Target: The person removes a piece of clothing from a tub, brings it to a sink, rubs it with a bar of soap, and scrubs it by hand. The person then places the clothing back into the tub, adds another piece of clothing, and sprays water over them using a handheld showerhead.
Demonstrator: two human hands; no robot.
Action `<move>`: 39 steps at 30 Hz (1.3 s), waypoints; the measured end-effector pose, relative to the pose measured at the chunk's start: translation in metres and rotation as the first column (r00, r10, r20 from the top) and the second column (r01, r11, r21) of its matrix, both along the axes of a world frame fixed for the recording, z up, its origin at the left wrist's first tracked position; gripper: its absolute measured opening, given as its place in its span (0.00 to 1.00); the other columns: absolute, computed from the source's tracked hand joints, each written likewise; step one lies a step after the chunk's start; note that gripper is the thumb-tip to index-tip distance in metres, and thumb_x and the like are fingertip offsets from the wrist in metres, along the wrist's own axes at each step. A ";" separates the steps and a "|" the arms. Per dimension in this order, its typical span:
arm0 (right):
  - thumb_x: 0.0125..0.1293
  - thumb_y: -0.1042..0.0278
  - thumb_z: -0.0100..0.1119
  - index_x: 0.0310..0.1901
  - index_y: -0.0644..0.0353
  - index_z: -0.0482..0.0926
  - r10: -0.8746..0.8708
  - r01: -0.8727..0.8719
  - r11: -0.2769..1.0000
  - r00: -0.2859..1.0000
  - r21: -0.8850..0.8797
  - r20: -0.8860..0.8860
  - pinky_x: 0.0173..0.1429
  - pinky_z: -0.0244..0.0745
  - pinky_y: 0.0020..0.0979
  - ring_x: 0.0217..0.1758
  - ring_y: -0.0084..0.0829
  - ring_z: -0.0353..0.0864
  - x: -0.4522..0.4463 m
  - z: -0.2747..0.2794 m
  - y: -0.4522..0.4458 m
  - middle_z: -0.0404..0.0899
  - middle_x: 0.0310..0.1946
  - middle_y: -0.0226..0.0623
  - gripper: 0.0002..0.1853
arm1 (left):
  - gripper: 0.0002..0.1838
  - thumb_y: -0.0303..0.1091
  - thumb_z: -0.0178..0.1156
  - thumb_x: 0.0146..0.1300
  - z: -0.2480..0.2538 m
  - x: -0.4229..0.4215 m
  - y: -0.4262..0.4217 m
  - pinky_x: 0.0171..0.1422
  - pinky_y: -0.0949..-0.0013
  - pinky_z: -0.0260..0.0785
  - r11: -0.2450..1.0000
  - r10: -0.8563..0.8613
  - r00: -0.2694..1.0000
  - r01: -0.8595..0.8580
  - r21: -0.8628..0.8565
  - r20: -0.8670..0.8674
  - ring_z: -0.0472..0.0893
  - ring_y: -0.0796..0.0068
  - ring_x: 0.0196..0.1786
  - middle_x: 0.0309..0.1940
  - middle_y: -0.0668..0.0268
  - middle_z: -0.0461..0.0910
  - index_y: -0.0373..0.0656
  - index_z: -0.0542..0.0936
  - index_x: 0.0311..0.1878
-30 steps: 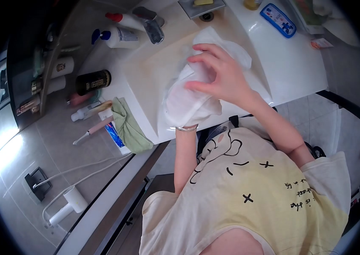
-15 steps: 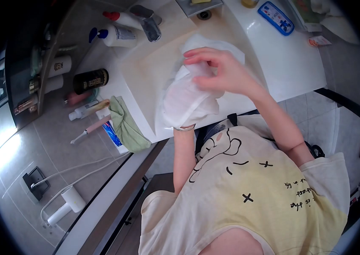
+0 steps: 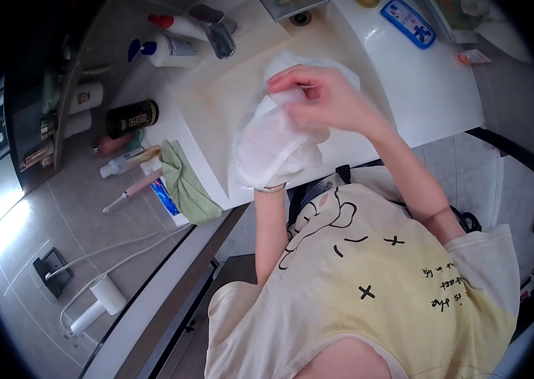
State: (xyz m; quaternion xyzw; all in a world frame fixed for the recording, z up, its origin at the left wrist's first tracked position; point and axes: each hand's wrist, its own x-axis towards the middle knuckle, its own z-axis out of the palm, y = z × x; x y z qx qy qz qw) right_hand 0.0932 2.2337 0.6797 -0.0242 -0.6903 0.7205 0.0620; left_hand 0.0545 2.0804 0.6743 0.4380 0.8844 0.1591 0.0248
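Observation:
A thin, wet-looking white cloth (image 3: 271, 146) is draped over my left hand, above the near part of the sink basin (image 3: 210, 110). Only my left wrist (image 3: 269, 201), with a bracelet at the cloth's edge, shows clearly. A pinkish tint comes through the fabric, but the fingers are hidden. My right hand (image 3: 327, 100) is on the upper part of the cloth, its thumb and fingers curled round a raised whitish lump of it. The far edge of the cloth spreads into the basin beyond my right hand.
The faucet (image 3: 221, 41) and drain (image 3: 300, 19) lie ahead. A pump bottle (image 3: 172, 50), a black canister (image 3: 132, 119), a green cloth (image 3: 185, 189) and an electric toothbrush (image 3: 134, 189) are on the left. A blue-rimmed case (image 3: 408, 24) rests on the right ledge.
My right thumb and fingers have closed from an open curve onto a lump of the white cloth. Both hands and the cloth have shifted slightly left in view.

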 end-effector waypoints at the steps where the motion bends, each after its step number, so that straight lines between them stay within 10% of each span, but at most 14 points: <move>1: 0.49 0.82 0.53 0.44 0.66 0.75 0.027 -0.026 0.995 1.000 -0.095 0.007 0.53 0.69 0.28 0.52 0.27 0.72 -0.002 -0.003 0.003 0.72 0.50 0.38 0.17 | 0.18 0.46 0.58 0.42 -0.001 0.000 0.000 0.35 0.61 0.67 1.000 0.003 1.000 -0.003 0.007 -0.002 0.77 0.62 0.34 0.30 0.65 0.77 0.52 0.77 0.38; 5: 0.50 0.80 0.52 0.43 0.65 0.76 -0.005 0.010 0.974 1.000 0.226 -0.024 0.52 0.69 0.29 0.52 0.28 0.71 0.001 0.014 0.000 0.73 0.49 0.39 0.15 | 0.19 0.46 0.58 0.41 -0.004 0.001 -0.002 0.36 0.61 0.67 0.999 0.015 1.000 -0.014 0.032 -0.005 0.77 0.62 0.34 0.31 0.65 0.77 0.51 0.76 0.39; 8: 0.51 0.77 0.53 0.41 0.64 0.77 0.005 -0.015 0.973 0.999 -0.229 -0.043 0.50 0.69 0.29 0.51 0.31 0.72 -0.007 -0.013 0.002 0.73 0.48 0.41 0.13 | 0.21 0.48 0.60 0.40 0.021 0.005 0.013 0.37 0.62 0.67 0.996 0.071 0.995 -0.068 -0.053 0.065 0.76 0.60 0.36 0.32 0.63 0.77 0.50 0.76 0.39; 10: 0.51 0.77 0.53 0.40 0.64 0.77 -0.260 0.276 0.952 0.957 0.133 -0.127 0.49 0.69 0.30 0.50 0.32 0.72 -0.003 -0.010 -0.001 0.73 0.49 0.41 0.12 | 0.22 0.48 0.60 0.41 0.040 -0.001 0.021 0.38 0.63 0.67 0.959 0.235 0.941 -0.183 -0.218 0.243 0.76 0.60 0.38 0.34 0.62 0.77 0.49 0.76 0.41; 15: 0.41 0.71 0.61 0.40 0.59 0.76 -0.413 0.598 0.691 0.787 0.405 -0.458 0.51 0.68 0.35 0.48 0.40 0.72 0.031 0.004 -0.019 0.73 0.46 0.40 0.19 | 0.22 0.45 0.60 0.42 -0.024 -0.029 -0.016 0.38 0.67 0.68 0.942 0.096 0.948 0.013 0.337 -0.304 0.76 0.61 0.40 0.35 0.61 0.77 0.46 0.76 0.42; 17: 0.38 0.69 0.64 0.43 0.56 0.75 -0.338 0.536 0.747 0.815 0.393 -0.471 0.52 0.67 0.36 0.49 0.41 0.72 0.047 0.014 -0.033 0.73 0.47 0.40 0.24 | 0.22 0.43 0.61 0.43 0.020 -0.020 -0.005 0.40 0.67 0.68 0.940 0.107 0.994 -0.098 0.326 -0.010 0.76 0.61 0.41 0.36 0.60 0.77 0.45 0.76 0.43; 21: 0.35 0.68 0.66 0.49 0.56 0.70 -0.387 0.519 0.816 0.819 0.257 -0.424 0.53 0.67 0.38 0.53 0.44 0.69 0.030 0.021 -0.049 0.72 0.48 0.42 0.33 | 0.22 0.40 0.62 0.45 0.064 -0.013 0.012 0.47 0.64 0.67 0.994 0.100 0.994 -0.098 -0.038 0.040 0.75 0.61 0.41 0.36 0.60 0.77 0.42 0.74 0.45; 26: 0.42 0.77 0.59 0.42 0.61 0.74 -0.412 0.446 0.892 0.867 0.070 -0.282 0.51 0.68 0.33 0.52 0.38 0.70 0.005 0.004 -0.026 0.77 0.40 0.41 0.20 | 0.15 0.35 0.57 0.50 0.044 -0.031 -0.001 0.46 0.63 0.67 0.975 -0.148 0.986 0.158 0.157 -0.070 0.77 0.59 0.39 0.32 0.58 0.78 0.42 0.76 0.43; 29: 0.48 0.78 0.56 0.37 0.63 0.76 -0.115 0.120 0.964 0.993 -0.237 0.035 0.49 0.69 0.29 0.49 0.30 0.73 0.001 -0.005 0.001 0.79 0.34 0.36 0.11 | 0.13 0.36 0.56 0.54 0.061 -0.052 0.001 0.46 0.65 0.67 0.996 -0.072 0.951 0.050 0.079 0.302 0.77 0.61 0.41 0.35 0.59 0.79 0.41 0.78 0.41; 31: 0.56 0.69 0.56 0.49 0.65 0.71 0.200 -0.128 0.921 0.966 -0.369 0.162 0.53 0.67 0.27 0.49 0.26 0.73 -0.002 -0.007 0.017 0.73 0.48 0.36 0.18 | 0.14 0.38 0.56 0.55 0.076 -0.064 0.006 0.45 0.67 0.66 0.996 -0.031 0.888 0.064 -0.058 0.460 0.77 0.62 0.40 0.35 0.60 0.79 0.40 0.78 0.41; 36: 0.62 0.60 0.50 0.57 0.67 0.62 0.328 0.018 0.615 0.904 -0.789 0.276 0.54 0.69 0.30 0.51 0.30 0.74 -0.009 -0.027 0.008 0.71 0.51 0.41 0.26 | 0.15 0.43 0.54 0.60 0.026 -0.115 -0.015 0.45 0.72 0.66 0.970 0.035 0.583 0.175 -0.168 0.812 0.78 0.74 0.38 0.33 0.63 0.80 0.40 0.80 0.39; 39: 0.64 0.57 0.48 0.57 0.66 0.62 0.316 0.105 0.351 0.922 -0.931 0.223 0.57 0.69 0.33 0.53 0.33 0.73 -0.008 -0.041 0.010 0.70 0.53 0.42 0.25 | 0.17 0.39 0.52 0.62 -0.010 -0.112 -0.038 0.50 0.74 0.65 0.977 0.022 0.492 -0.196 0.086 0.871 0.76 0.75 0.44 0.38 0.65 0.79 0.38 0.74 0.49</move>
